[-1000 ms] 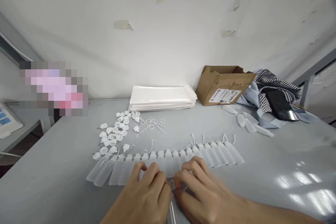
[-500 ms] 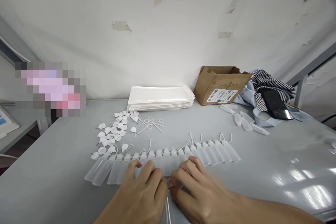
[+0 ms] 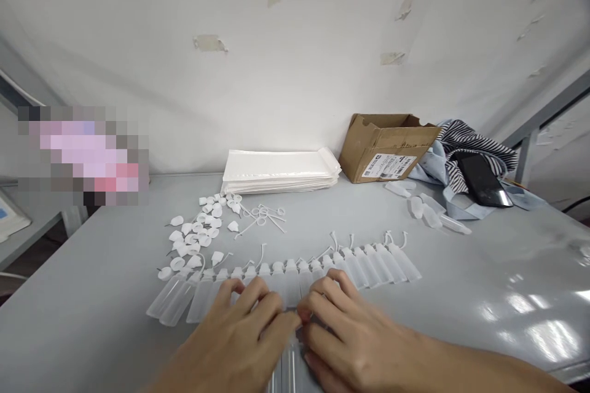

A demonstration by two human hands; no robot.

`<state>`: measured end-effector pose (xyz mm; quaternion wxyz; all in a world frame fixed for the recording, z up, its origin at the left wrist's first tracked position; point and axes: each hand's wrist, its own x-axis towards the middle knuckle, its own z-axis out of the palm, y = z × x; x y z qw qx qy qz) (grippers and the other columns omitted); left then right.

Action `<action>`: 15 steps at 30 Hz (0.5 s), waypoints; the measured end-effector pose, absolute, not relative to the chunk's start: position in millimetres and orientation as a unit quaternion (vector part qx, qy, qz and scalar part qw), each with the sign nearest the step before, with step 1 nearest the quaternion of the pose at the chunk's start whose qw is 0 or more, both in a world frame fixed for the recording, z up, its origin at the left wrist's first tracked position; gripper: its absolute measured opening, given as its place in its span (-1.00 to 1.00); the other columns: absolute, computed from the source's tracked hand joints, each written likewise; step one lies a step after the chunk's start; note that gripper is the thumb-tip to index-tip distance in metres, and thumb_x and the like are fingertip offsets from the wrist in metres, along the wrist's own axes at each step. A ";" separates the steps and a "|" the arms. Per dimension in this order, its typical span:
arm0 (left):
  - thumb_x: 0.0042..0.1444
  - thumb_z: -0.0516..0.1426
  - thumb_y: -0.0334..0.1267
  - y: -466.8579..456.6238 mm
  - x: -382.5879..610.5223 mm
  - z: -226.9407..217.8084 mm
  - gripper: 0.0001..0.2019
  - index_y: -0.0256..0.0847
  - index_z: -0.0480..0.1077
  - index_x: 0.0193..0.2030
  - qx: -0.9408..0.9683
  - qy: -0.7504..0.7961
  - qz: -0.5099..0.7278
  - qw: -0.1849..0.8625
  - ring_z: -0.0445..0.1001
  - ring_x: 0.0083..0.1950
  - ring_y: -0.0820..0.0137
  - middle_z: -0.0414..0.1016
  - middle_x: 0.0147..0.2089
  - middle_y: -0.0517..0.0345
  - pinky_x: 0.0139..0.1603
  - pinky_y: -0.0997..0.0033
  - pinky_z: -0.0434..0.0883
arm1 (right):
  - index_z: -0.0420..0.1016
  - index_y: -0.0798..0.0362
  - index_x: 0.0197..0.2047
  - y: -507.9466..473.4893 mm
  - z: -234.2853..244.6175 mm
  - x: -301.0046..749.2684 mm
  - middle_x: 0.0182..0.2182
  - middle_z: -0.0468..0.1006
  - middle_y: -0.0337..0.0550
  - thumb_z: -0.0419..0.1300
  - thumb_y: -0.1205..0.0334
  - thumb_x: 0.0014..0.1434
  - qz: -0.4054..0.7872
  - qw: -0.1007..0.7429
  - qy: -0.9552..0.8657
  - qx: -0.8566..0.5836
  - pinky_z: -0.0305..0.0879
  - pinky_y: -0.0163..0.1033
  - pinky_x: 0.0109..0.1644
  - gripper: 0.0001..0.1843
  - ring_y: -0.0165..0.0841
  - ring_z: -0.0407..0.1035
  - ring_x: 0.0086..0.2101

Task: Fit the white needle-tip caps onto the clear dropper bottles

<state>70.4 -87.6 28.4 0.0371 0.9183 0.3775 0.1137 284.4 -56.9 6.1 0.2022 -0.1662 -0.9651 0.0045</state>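
My left hand [image 3: 242, 334] and my right hand [image 3: 343, 334] are together at the front of the table, fingers curled and fingertips almost touching. Whatever is pinched between them is hidden by the fingers. Below the fingertips, clear plastic with long straight edges [image 3: 288, 371] shows between the hands. Just beyond the knuckles, a row of translucent squeeze bottles [image 3: 364, 267] lies side by side, several with thin looped straps at their necks. My fingers cover the lower part of the row's middle. Small white caps [image 3: 203, 230] are scattered behind the row's left end.
Loose white strap rings [image 3: 262, 215] lie near the caps. Behind are a stack of white padded envelopes [image 3: 281, 166] and an open cardboard box [image 3: 387, 147]. To the right are more loose bottles [image 3: 431, 215], a black phone [image 3: 483, 181] and striped cloth [image 3: 470, 138].
The view has shifted slightly. My left thumb and index finger have straightened a little toward the right hand, and more of the clear plastic shows below. The bottle row stays in place.
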 end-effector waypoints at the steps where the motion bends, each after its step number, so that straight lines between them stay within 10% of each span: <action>1: 0.11 0.12 0.11 -86.0 69.5 31.7 -0.63 -0.11 0.36 -0.10 0.912 0.383 0.132 0.063 0.37 -0.23 0.22 0.46 -0.28 0.17 -0.18 0.20 0.30 | 0.40 0.15 -0.40 -57.1 6.9 285.2 -0.43 0.39 -0.09 0.05 0.32 0.19 0.011 0.199 -0.965 -0.168 0.08 -0.11 -0.24 -0.82 -0.28 0.16 -0.36; 15: 0.16 0.02 0.03 -46.4 53.9 40.8 -0.71 -0.08 0.45 -0.32 0.634 0.688 0.289 0.200 0.34 -0.37 0.33 0.41 -0.41 0.22 -0.55 0.47 0.17 | 0.25 0.09 -0.59 -65.7 -1.7 280.6 -0.58 0.29 -0.22 0.03 0.37 0.25 -0.062 0.255 -0.959 -0.104 0.02 -0.16 -0.26 -0.64 -0.36 0.11 -0.47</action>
